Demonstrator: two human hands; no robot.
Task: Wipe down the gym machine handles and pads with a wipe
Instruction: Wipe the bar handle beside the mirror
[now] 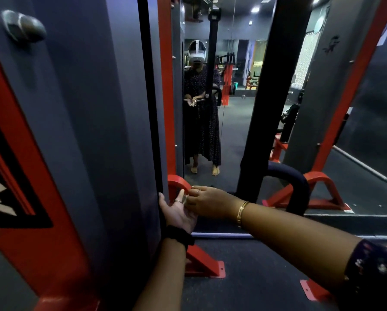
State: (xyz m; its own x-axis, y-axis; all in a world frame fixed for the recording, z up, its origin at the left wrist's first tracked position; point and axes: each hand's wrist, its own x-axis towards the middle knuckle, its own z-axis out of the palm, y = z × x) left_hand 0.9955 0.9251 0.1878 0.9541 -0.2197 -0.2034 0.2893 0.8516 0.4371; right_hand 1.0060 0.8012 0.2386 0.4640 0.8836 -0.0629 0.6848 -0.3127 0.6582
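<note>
My left hand (pixel 179 213) lies palm up with straight fingers beside the edge of the grey machine cover (pixel 87 108). My right hand (pixel 208 203) reaches over it, fingertips bent down onto the left fingers. A small pale thing (pixel 184 199) shows between the fingers of the two hands; I cannot tell what it is, nor whether the right hand pinches it. I see no clear wipe. A black padded handle (pixel 296 187) curves down just right of my hands, hanging from a wide black strap (pixel 266 86).
A wall mirror (pixel 233 131) stands straight ahead, reflecting a person with both hands together. A red upright (pixel 165 86) and red floor feet (pixel 206 263) sit close to my hands. Dark rubber floor (pixel 255 277) lies below.
</note>
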